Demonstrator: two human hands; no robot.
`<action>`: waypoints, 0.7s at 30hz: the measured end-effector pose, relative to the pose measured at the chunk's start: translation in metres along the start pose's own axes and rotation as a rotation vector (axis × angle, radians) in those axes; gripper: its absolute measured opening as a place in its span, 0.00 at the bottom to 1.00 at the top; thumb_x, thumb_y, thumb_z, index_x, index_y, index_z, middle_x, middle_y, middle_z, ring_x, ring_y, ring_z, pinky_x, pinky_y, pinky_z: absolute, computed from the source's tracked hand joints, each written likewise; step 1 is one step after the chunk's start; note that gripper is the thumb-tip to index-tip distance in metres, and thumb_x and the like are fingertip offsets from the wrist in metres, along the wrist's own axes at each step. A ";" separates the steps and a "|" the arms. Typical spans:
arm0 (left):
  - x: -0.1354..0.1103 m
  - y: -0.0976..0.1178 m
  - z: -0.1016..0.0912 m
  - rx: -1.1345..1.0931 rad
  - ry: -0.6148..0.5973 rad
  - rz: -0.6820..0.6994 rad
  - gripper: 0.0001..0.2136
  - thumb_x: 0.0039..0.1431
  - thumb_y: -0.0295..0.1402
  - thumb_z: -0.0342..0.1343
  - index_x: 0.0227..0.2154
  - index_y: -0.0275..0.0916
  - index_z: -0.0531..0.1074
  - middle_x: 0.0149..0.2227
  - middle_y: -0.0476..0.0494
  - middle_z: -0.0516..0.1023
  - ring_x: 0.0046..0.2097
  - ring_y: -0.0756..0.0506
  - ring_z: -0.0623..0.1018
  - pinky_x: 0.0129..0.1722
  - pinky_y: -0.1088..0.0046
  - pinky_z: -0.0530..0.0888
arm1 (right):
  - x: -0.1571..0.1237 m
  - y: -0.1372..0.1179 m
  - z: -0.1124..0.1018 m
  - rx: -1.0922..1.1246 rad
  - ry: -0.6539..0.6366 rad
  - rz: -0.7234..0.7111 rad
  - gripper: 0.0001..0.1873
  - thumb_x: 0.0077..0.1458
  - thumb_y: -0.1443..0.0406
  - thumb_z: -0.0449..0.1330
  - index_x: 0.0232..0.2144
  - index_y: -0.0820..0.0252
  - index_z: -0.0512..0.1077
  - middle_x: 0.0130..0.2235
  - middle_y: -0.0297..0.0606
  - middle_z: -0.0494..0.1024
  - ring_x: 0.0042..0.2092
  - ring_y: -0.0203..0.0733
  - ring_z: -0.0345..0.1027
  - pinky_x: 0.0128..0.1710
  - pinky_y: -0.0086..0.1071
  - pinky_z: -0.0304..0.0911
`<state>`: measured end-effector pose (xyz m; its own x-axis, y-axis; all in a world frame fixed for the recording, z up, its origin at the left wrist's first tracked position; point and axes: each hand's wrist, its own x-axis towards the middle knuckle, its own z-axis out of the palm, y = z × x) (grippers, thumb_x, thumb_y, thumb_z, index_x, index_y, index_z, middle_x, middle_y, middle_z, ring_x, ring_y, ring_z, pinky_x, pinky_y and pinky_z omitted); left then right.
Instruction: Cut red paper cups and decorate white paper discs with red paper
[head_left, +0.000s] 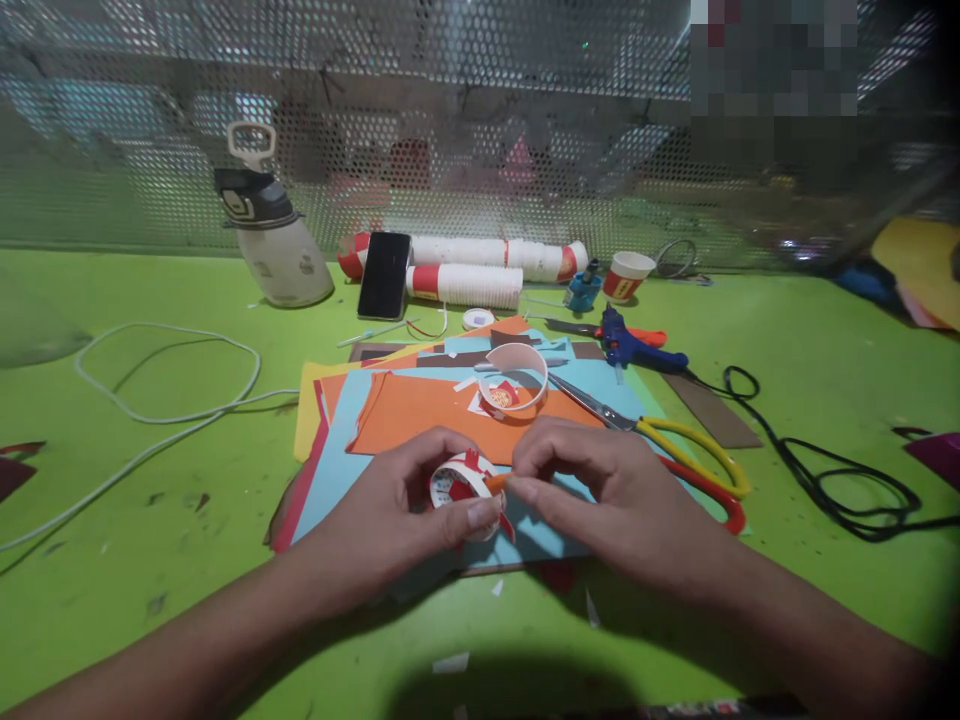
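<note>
My left hand (409, 500) is closed around a cut paper-cup piece (459, 480), white with red print, held just above a stack of coloured paper sheets (420, 405). My right hand (600, 485) pinches a small orange paper bit (496, 483) against that cup piece. The two hands touch at the fingertips over the light blue sheet. Another cut cup ring (516, 372) lies on the orange sheet just beyond them.
Yellow-and-red-handled scissors (675, 440) lie right of my hands. A blue glue gun (634, 345) with a black cord (825, 470) sits further back. Stacked paper cups (480, 270), a phone (384, 275), a bottle (274, 240) and a white cable (172, 400) rest on the green table.
</note>
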<state>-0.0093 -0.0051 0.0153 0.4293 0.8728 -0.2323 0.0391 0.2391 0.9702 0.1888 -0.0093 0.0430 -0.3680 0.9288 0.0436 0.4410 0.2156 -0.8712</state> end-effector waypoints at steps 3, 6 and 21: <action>0.000 0.000 0.001 -0.016 -0.001 -0.022 0.14 0.49 0.38 0.66 0.35 0.39 0.70 0.28 0.50 0.74 0.30 0.48 0.73 0.31 0.73 0.68 | 0.001 0.000 0.001 -0.004 0.003 -0.020 0.07 0.56 0.66 0.58 0.25 0.59 0.71 0.28 0.33 0.74 0.30 0.36 0.66 0.31 0.30 0.60; 0.000 0.000 0.002 -0.048 0.004 -0.039 0.15 0.48 0.39 0.67 0.34 0.38 0.70 0.29 0.49 0.74 0.31 0.48 0.73 0.30 0.73 0.69 | 0.002 0.001 0.002 0.017 0.011 0.011 0.08 0.55 0.66 0.58 0.24 0.59 0.71 0.27 0.33 0.73 0.29 0.36 0.64 0.29 0.30 0.59; 0.002 -0.003 0.000 -0.202 0.053 -0.065 0.14 0.52 0.40 0.66 0.36 0.40 0.69 0.30 0.50 0.75 0.29 0.50 0.72 0.29 0.74 0.69 | 0.001 0.000 0.005 0.155 0.044 0.066 0.10 0.57 0.62 0.58 0.27 0.59 0.72 0.26 0.33 0.73 0.29 0.36 0.65 0.27 0.29 0.59</action>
<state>-0.0087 -0.0040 0.0122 0.3835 0.8726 -0.3026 -0.1184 0.3714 0.9209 0.1843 -0.0101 0.0402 -0.3044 0.9525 0.0023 0.3298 0.1077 -0.9379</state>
